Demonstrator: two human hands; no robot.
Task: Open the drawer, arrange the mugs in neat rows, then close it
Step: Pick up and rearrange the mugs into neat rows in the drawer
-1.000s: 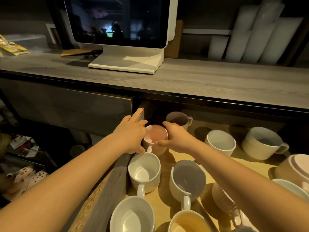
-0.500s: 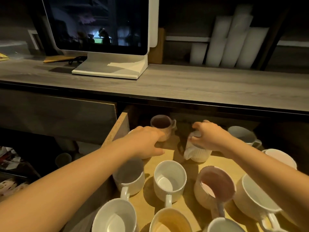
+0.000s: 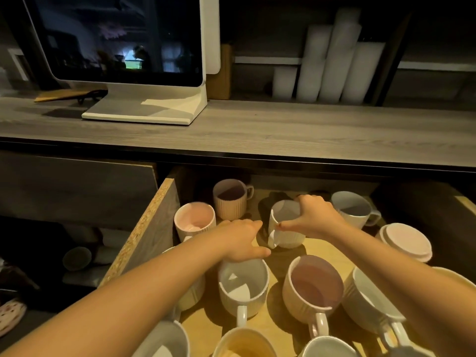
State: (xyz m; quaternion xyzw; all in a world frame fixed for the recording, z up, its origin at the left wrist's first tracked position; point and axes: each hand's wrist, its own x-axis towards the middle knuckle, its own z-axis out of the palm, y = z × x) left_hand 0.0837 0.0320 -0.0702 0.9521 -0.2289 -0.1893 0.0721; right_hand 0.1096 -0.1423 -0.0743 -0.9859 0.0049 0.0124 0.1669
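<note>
The drawer (image 3: 144,228) stands pulled out under the counter, its light wooden floor full of several mugs. My right hand (image 3: 315,216) grips the rim of a white ribbed mug (image 3: 286,234) in the middle of the drawer. My left hand (image 3: 242,240) hovers palm down just left of it, holding nothing, above a white mug (image 3: 243,287). A pink mug (image 3: 194,220) stands by the left wall and a pink ribbed mug (image 3: 229,199) at the back. A larger pink mug (image 3: 313,286) sits in front of my right hand.
A white mug (image 3: 354,210) and an upside-down pink mug (image 3: 404,240) stand at the right. More mugs crowd the front edge. The grey counter (image 3: 283,132) overhangs the drawer's back, carrying a white monitor (image 3: 123,39) and white cup stacks (image 3: 332,57).
My hands left the pink mug by the left wall. My right hand moved right, took the white ribbed mug and turned its handle toward me. My left hand drifted right, empty.
</note>
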